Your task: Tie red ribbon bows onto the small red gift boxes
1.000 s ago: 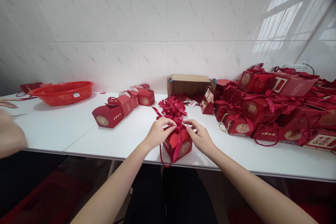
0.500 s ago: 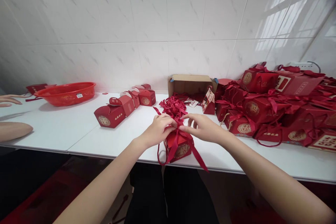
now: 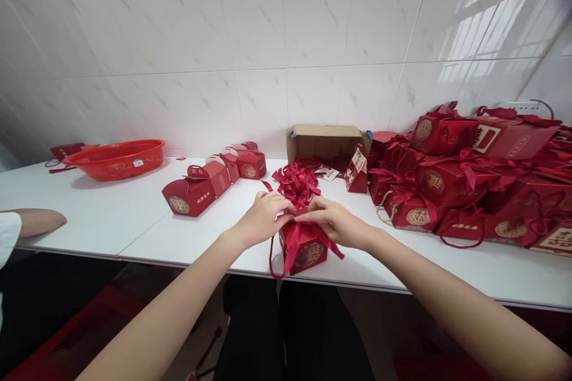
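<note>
A small red gift box (image 3: 308, 255) with a gold round emblem stands at the table's front edge, right before me. Red ribbon (image 3: 294, 248) lies over its top, with tails hanging down the front. My left hand (image 3: 263, 217) pinches the ribbon at the top of the box from the left. From the right, my right hand (image 3: 333, 220) grips the ribbon at the same spot, its fingertips close to the left ones. The fingers partly hide where the ribbon crosses. A red cord handle (image 3: 272, 265) hangs at the box's left side. Just behind is a heap of cut ribbons (image 3: 297, 183).
A row of red boxes (image 3: 192, 196) stands left of centre, a red plastic basin (image 3: 118, 161) farther left. Behind the ribbons lies an open cardboard carton (image 3: 328, 131). Many ribboned boxes (image 3: 456, 181) are piled at right. Another person's arm (image 3: 42, 221) rests at far left.
My right hand has moved slightly left and closed in on the ribbon, and the right tail hangs shorter. The other person's raised hand at far left is out of view.
</note>
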`<state>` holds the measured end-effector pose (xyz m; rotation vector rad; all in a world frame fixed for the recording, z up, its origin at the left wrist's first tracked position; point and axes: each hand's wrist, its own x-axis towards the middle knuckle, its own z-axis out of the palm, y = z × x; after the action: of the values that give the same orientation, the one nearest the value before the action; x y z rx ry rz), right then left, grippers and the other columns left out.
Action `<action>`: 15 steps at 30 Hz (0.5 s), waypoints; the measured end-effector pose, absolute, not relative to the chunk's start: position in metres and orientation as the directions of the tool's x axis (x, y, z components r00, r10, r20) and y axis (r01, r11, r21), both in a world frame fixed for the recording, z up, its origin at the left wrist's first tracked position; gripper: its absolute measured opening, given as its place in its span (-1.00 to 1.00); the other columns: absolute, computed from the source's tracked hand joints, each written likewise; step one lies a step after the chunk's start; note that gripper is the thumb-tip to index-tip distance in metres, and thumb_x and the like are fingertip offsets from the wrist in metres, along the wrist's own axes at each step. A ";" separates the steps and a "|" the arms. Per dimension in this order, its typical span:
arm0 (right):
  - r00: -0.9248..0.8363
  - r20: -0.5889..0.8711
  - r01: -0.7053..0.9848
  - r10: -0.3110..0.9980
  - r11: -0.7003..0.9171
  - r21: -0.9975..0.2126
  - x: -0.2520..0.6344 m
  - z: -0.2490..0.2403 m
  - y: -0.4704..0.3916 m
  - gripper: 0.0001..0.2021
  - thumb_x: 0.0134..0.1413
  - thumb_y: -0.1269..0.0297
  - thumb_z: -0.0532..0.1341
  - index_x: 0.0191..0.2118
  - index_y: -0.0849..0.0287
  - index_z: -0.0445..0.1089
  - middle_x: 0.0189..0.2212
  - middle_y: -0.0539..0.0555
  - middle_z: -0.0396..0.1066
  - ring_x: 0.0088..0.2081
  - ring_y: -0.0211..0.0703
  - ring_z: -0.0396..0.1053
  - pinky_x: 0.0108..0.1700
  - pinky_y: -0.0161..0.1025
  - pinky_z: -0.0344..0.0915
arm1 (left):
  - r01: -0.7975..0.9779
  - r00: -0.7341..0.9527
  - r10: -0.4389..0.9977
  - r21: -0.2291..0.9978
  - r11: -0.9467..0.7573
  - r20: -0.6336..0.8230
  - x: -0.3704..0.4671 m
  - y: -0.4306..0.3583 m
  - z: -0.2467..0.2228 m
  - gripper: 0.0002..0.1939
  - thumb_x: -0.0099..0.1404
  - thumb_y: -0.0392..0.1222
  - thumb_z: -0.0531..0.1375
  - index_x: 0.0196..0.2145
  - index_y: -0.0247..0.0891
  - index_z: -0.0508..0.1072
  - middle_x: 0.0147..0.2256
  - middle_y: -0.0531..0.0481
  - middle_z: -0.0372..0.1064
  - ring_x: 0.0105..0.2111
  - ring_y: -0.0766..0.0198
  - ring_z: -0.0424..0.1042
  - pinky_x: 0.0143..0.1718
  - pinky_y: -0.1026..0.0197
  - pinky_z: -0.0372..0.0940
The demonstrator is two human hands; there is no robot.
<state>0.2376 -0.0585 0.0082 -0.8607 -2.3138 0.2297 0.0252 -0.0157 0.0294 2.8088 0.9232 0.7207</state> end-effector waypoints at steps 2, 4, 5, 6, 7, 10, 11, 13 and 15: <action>-0.604 0.507 0.534 0.615 0.784 -0.316 0.239 0.001 -0.057 -0.58 0.10 0.54 -0.01 -0.06 0.00 0.44 -0.31 0.08 0.22 -0.26 -0.21 0.27 -0.18 -0.22 0.31 | 0.532 0.697 0.587 0.252 -0.808 0.413 0.024 -0.014 0.029 -0.87 0.20 -0.22 0.11 -0.37 -0.14 0.46 -0.33 0.04 0.48 -0.24 0.17 0.33 -0.11 0.11 0.01; -0.615 0.506 0.533 0.605 0.792 -0.299 0.240 -0.003 -0.055 -0.61 0.09 0.53 0.04 -0.09 0.00 0.46 -0.30 0.08 0.19 -0.25 -0.19 0.25 -0.21 -0.22 0.32 | 0.536 0.679 0.598 0.270 -0.800 0.425 0.024 -0.011 0.030 -0.89 0.19 -0.21 0.12 -0.39 -0.14 0.46 -0.35 0.05 0.48 -0.26 0.18 0.34 -0.09 0.10 0.01; -0.618 0.506 0.528 0.602 0.795 -0.300 0.241 -0.005 -0.055 -0.62 0.08 0.52 0.06 -0.10 -0.01 0.47 -0.30 0.09 0.17 -0.25 -0.18 0.25 -0.22 -0.22 0.32 | 0.540 0.672 0.604 0.275 -0.795 0.428 0.024 -0.010 0.030 -0.89 0.19 -0.21 0.12 -0.41 -0.14 0.46 -0.36 0.05 0.48 -0.27 0.18 0.34 -0.09 0.10 0.01; -0.619 0.505 0.522 0.601 0.796 -0.307 0.241 -0.006 -0.054 -0.62 0.09 0.52 0.06 -0.10 -0.02 0.47 -0.30 0.09 0.16 -0.24 -0.18 0.24 -0.22 -0.22 0.32 | 0.545 0.667 0.609 0.275 -0.792 0.429 0.024 -0.010 0.031 -0.90 0.19 -0.21 0.12 -0.42 -0.15 0.45 -0.37 0.05 0.48 -0.29 0.18 0.34 -0.09 0.10 0.02; -0.618 0.505 0.516 0.603 0.795 -0.318 0.242 -0.007 -0.054 -0.61 0.09 0.52 0.05 -0.10 -0.04 0.47 -0.30 0.08 0.15 -0.24 -0.19 0.24 -0.21 -0.21 0.32 | 0.549 0.666 0.611 0.273 -0.790 0.428 0.024 -0.010 0.031 -0.90 0.19 -0.22 0.12 -0.42 -0.15 0.44 -0.38 0.04 0.47 -0.30 0.19 0.34 -0.08 0.09 0.02; -0.610 0.506 0.498 0.609 0.792 -0.353 0.243 -0.008 -0.053 -0.60 0.11 0.52 0.04 -0.11 -0.08 0.47 -0.30 0.07 0.12 -0.24 -0.20 0.23 -0.21 -0.21 0.32 | 0.534 0.673 0.612 0.299 -0.791 0.415 0.024 -0.011 0.033 -0.90 0.20 -0.22 0.09 -0.39 -0.16 0.40 -0.37 0.04 0.44 -0.31 0.19 0.34 -0.11 0.12 0.08; -0.609 0.508 0.491 0.610 0.792 -0.362 0.244 -0.009 -0.052 -0.61 0.11 0.52 0.05 -0.12 -0.07 0.47 -0.30 0.07 0.11 -0.24 -0.20 0.23 -0.22 -0.21 0.33 | 0.521 0.679 0.616 0.328 -0.788 0.401 0.024 -0.011 0.033 -0.91 0.21 -0.22 0.08 -0.38 -0.16 0.38 -0.36 0.03 0.43 -0.31 0.20 0.34 -0.14 0.14 0.12; -0.610 0.511 0.478 0.606 0.796 -0.372 0.244 -0.011 -0.051 -0.63 0.10 0.51 0.07 -0.12 -0.04 0.48 -0.31 0.08 0.10 -0.24 -0.20 0.22 -0.21 -0.20 0.33 | 0.496 0.693 0.625 0.392 -0.775 0.360 0.023 -0.012 0.033 -0.94 0.20 -0.21 0.08 -0.37 -0.18 0.34 -0.36 0.02 0.38 -0.32 0.21 0.32 -0.23 0.19 0.17; -0.612 0.511 0.470 0.604 0.797 -0.379 0.244 -0.012 -0.050 -0.63 0.10 0.52 0.08 -0.10 -0.03 0.47 -0.31 0.08 0.09 -0.23 -0.20 0.21 -0.21 -0.21 0.33 | 0.486 0.709 0.629 0.425 -0.764 0.319 0.023 -0.012 0.032 -0.95 0.17 -0.22 0.09 -0.37 -0.19 0.32 -0.34 0.00 0.34 -0.31 0.20 0.30 -0.27 0.21 0.19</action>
<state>0.2440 -0.0503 -0.0117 -0.7904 -2.3420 0.2731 0.0228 -0.0119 0.0320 2.6072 0.8756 0.6520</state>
